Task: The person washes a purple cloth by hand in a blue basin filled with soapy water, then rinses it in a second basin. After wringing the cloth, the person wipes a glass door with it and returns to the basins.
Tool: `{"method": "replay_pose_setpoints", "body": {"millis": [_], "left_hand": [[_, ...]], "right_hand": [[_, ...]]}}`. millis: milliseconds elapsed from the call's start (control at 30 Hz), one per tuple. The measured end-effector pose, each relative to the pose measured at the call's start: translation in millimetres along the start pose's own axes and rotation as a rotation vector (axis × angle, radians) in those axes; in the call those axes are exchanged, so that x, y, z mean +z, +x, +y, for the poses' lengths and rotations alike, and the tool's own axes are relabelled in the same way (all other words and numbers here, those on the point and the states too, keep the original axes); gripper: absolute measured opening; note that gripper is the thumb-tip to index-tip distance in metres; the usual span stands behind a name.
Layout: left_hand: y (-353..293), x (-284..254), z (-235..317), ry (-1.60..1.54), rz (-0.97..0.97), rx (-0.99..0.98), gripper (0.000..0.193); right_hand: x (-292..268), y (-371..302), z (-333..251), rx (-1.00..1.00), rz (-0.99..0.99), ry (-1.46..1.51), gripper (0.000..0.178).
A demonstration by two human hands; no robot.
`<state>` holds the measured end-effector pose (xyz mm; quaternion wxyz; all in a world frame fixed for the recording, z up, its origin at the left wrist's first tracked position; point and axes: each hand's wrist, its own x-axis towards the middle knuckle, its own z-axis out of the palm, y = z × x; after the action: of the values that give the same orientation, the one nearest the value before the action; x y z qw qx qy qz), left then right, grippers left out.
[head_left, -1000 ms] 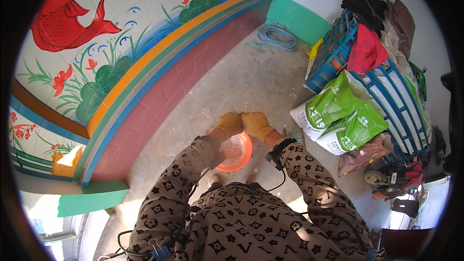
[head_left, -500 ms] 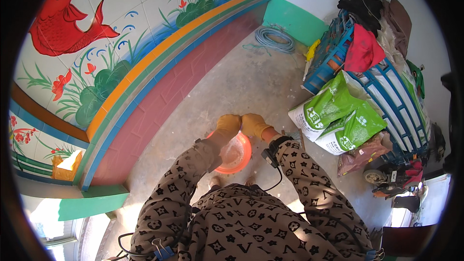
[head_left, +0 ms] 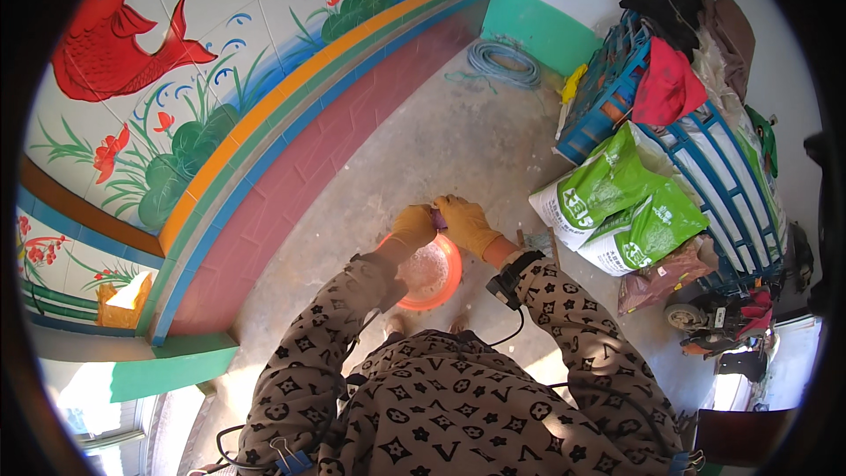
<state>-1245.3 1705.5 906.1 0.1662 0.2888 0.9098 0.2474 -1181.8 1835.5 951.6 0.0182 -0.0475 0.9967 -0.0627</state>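
Both my hands wear yellow gloves and meet above the far rim of an orange-red basin (head_left: 455, 273) on the floor. Between them is a small purple cloth-like thing (head_left: 438, 219), mostly covered by the gloves. My left hand (head_left: 412, 227) is closed around its left side. My right hand (head_left: 467, 224) grips it from the right, with the fingers bent over its top. Cloudy, whitish liquid (head_left: 423, 271) seems to fill the basin below.
Green and white sacks (head_left: 608, 176) lean against a loaded blue-railed cart (head_left: 705, 154) on the right. A coiled pale blue hose (head_left: 504, 64) lies at the far wall. A painted tile wall (head_left: 220, 97) runs along the left. My feet (head_left: 394, 326) stand just behind the basin.
My right hand has turned and its fingers now show more from above. The purple thing has come into sight between the gloves. My view has shifted slightly.
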Motion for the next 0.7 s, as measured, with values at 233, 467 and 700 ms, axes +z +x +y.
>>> {"method": "replay_pose_setpoints", "body": {"millis": [233, 467, 700], "left_hand": [[1, -29, -12, -0.528, -0.404, -0.028, 0.020], [-15, -44, 10, -0.517, -0.270, 0.189, 0.023], [-10, -33, 13, 0.189, -0.018, 0.120, 0.024]], "right_hand": [[-3, -10, -4, -0.391, 0.445, -0.362, 0.060], [-5, 3, 1, -0.295, 0.151, -0.374, 0.027], [-8, 11, -11, -0.105, 0.138, -0.099, 0.011]]}}
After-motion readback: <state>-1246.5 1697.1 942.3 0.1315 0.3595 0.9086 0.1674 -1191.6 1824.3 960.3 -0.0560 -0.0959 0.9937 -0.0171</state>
